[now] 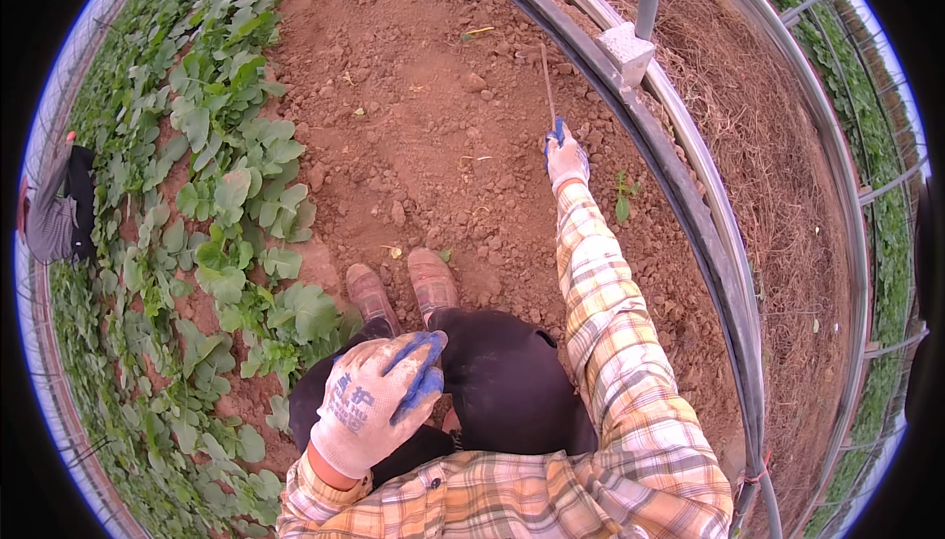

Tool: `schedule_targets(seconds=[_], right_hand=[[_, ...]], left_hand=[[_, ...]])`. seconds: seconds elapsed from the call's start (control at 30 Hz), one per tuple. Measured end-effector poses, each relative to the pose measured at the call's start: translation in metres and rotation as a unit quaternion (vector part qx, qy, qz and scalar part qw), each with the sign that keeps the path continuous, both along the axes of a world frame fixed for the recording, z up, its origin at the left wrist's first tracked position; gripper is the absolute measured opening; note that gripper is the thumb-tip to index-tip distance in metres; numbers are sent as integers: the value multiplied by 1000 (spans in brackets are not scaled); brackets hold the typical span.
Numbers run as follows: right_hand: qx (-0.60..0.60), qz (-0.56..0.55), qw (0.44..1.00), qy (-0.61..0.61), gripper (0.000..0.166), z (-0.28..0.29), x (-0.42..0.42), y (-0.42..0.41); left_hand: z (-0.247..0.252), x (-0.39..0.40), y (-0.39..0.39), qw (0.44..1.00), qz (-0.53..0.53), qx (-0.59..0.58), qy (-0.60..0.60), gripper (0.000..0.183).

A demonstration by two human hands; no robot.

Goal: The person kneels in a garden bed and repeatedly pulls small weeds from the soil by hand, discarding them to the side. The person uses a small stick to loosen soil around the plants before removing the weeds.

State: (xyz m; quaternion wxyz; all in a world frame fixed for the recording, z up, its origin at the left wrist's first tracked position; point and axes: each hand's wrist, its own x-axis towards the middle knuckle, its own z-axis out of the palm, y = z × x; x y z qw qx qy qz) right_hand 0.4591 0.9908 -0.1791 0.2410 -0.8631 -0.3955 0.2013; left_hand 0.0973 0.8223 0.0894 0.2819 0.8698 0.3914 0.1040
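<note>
My right hand [567,155], in a white and blue work glove, reaches far forward and is closed around one end of a thin rod [547,85]. The rod's far end rests at the reddish soil; whether it bears a blade cannot be told. My left hand [384,395], in a similar glove with printing on its back, is held above my bent knees, fingers curled. Whether something small is between those fingers is hidden. Bare, cloddy soil [413,133] stretches ahead of my shoes. A small green seedling [622,198] grows right of my right wrist.
Rows of leafy green plants [229,192] run along the left. A dark pipe [664,148] and metal rails curve past on the right, with a white block [627,52] by an upright post. Dry stalks [768,170] lie beyond. Dark and grey cloth [63,214] is at the far left.
</note>
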Motion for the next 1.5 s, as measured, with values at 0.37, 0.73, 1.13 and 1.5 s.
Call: schedule_targets(seconds=[0.37,0.73,1.13,1.5], right_hand=[[24,2,995,95,45,-14,-7,-114],[48,19,985,168,41,-7,-39,-224],[115,-162,737,646,41,42,-43,-237],[148,-104,775,605,37,33,-19,-83]], left_hand=[[3,13,-6,1000,16,0,8,36],[-12,12,-16,998,25,43,35,36],[-13,8,-17,996,33,67,46,39],[-19,13,-12,996,25,78,47,37]])
